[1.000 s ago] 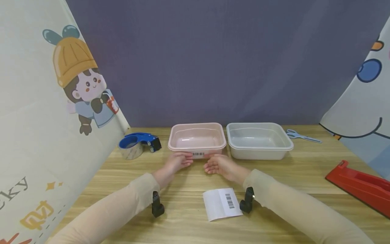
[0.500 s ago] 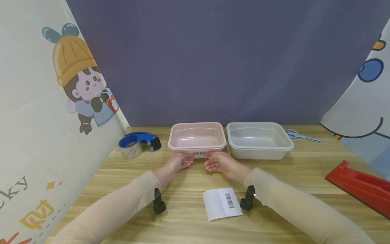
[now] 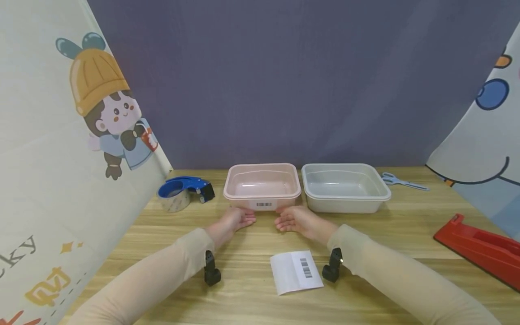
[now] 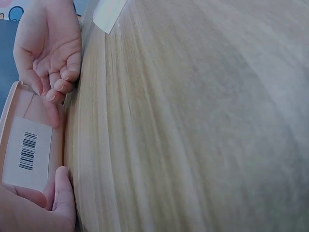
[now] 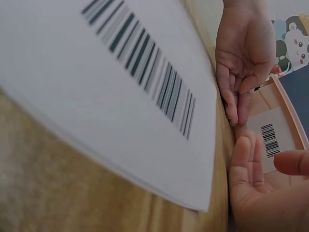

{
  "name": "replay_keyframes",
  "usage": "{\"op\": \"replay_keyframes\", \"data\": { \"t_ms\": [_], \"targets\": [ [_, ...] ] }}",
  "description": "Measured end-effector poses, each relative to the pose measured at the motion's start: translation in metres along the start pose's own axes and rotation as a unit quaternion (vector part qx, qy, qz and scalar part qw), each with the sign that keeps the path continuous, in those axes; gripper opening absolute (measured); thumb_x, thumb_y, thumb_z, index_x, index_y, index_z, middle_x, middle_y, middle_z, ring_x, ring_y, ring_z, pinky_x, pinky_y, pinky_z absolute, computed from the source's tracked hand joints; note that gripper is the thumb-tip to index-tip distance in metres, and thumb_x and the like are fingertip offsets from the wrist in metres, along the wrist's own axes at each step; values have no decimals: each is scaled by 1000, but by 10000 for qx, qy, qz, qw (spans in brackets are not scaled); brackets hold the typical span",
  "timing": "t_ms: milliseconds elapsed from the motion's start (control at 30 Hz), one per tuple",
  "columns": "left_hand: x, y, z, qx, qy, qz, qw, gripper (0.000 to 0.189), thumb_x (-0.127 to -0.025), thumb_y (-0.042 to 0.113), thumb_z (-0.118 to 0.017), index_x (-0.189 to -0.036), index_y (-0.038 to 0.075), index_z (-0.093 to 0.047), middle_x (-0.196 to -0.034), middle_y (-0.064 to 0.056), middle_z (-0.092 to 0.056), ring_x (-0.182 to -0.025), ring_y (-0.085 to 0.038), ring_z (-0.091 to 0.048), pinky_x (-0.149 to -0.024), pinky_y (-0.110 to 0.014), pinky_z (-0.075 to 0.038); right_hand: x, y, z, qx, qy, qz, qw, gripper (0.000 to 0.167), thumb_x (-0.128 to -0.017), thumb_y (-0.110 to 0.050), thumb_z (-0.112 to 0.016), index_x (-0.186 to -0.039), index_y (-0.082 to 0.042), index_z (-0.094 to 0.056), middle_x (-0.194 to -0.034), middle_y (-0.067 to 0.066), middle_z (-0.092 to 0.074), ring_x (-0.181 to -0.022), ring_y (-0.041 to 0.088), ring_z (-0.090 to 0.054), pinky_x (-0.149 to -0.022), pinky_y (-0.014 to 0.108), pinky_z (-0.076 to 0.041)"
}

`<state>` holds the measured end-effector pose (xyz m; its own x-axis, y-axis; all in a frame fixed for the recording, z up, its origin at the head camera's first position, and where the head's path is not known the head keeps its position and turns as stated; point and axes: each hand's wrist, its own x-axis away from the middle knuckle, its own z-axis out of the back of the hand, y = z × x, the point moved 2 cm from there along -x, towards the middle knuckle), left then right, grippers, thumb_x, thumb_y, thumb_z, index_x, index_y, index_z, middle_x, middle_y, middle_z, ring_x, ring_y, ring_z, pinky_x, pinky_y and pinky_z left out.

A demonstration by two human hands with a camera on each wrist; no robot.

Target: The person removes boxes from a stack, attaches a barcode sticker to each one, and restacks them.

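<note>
In the head view a pink plastic container [image 3: 262, 180] stands at the back, a white barcode label [image 3: 264, 205] on its front wall. My left hand [image 3: 232, 221] is at the label's left, fingers loosely bent and fingertips at the lower wall. At the label's right is my right hand [image 3: 300, 221], palm turned inward, its fingers relaxed. The left wrist view shows the label [image 4: 28, 154] lying flat between both hands. Neither hand grips anything. Nearer to me, a white paper sheet of barcode labels [image 3: 296, 271] lies on the wooden table [image 3: 243, 289].
A white container [image 3: 345, 205] stands right of the pink one, with light blue scissors [image 3: 404, 182] beside it. At the left is a blue tape dispenser [image 3: 184, 192] with a tape roll. A red tool [image 3: 479, 246], elongated, lies at the right edge.
Both hands have drawn slightly apart and down from the label, so its barcode now shows whole. The containers and the paper sheet have stayed in place.
</note>
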<state>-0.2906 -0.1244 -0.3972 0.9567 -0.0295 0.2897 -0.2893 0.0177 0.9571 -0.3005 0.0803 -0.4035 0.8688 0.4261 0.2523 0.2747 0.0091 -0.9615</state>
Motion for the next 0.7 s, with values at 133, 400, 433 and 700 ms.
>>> {"op": "replay_keyframes", "data": {
  "t_ms": [133, 400, 433, 700],
  "targets": [
    [-1, -1, 2, 19, 12, 40, 10000, 39, -91, -12, -33, -126, -18, -49, -126, -35, -56, -116, -40, -59, -101, -40, -51, -1, 2, 2, -25, -49, -20, 10000, 43, -99, -5, -37, -136, 17, -36, -81, 7, -68, -72, 13, -66, -71, 23, -58],
    [1, -3, 3, -112, -125, 24, 9999, 35, -95, -8, -34, -125, -19, -50, -122, -35, -58, -114, -39, -60, -102, -40, -51, 0, 0, 0, -12, -135, 14, 9999, 44, -98, -3, -39, -137, 16, -35, -79, 5, -67, -70, 12, -66, -69, 22, -57],
    [1, -3, 3, -131, -142, 29, 9998, 35, -95, -8, -35, -124, -18, -51, -122, -34, -58, -114, -39, -60, -102, -40, -51, 0, 0, 0, -1, -133, 33, 9999, 45, -97, -2, -39, -138, 16, -35, -79, 5, -67, -70, 12, -65, -69, 22, -57],
    [2, -2, 3, -265, -189, -20, 9995, 37, -94, -9, -34, -126, -17, -51, -124, -33, -58, -116, -39, -60, -103, -40, -50, 2, 0, -1, 85, -71, 112, 9999, 47, -99, -3, -36, -141, 15, -31, -82, 6, -67, -72, 12, -65, -71, 22, -57]
  ]
}}
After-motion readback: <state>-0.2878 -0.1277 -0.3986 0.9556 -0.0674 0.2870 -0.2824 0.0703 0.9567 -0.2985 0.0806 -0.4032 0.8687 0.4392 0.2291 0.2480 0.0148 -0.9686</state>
